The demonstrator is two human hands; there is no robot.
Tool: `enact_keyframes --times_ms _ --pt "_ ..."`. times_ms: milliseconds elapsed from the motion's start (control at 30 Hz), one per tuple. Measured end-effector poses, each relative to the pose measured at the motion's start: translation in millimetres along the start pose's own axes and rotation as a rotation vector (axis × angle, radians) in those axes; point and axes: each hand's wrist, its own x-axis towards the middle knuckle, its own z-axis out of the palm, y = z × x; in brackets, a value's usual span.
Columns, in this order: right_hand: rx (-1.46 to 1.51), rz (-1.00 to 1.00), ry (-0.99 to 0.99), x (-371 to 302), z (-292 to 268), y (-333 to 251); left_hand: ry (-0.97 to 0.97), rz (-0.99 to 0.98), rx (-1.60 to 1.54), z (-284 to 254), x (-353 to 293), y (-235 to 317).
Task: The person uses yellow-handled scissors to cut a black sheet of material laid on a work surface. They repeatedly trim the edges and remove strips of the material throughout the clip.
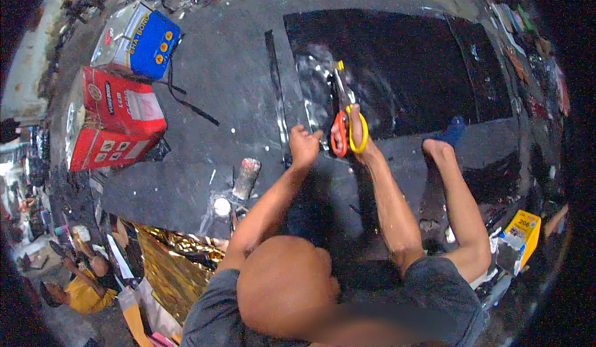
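Scissors [349,99] are gripped in your right hand [368,150], blades over the black sheet [416,67]; your left hand [304,148] curls near its edge, whether pinching anything I cannot tell. Farther left sit a red box [102,123] and a blue-fronted container [155,44].

Over on the left, a red boxy container [118,120] sits right next to a blue-fronted one [139,46], and both show pale sides! Closer in, there's a grimy cylinder [247,179] with a reddish end, and just beside it, a small round white thing [221,207]. Lower left, crumpled gold foil [171,272] gleams near a person in a yellow shirt [90,292]. Far right: a yellow box [525,235]!
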Motion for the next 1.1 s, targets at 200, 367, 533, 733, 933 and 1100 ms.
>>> enact_keyframes --times_ms 200,367,533,733,933,1100 --pt "0.086 0.106 0.022 -84 15 28 -0.118 -0.021 0.049 4 16 10" --pt "-0.042 0.210 -0.059 -117 22 43 0.048 0.069 -0.093 -29 45 -11" --pt "-0.049 0.426 -0.096 -153 29 80 -0.210 -0.163 -0.155 -56 43 1" --pt "0.071 0.552 -0.194 -145 54 129 -0.271 -0.143 -0.134 -61 43 2" --pt "0.120 0.559 -0.104 -114 68 129 -0.255 -0.149 -0.145 -64 38 10" --pt "0.033 0.410 -0.053 -115 67 119 -0.291 -0.135 -0.182 -57 46 1"
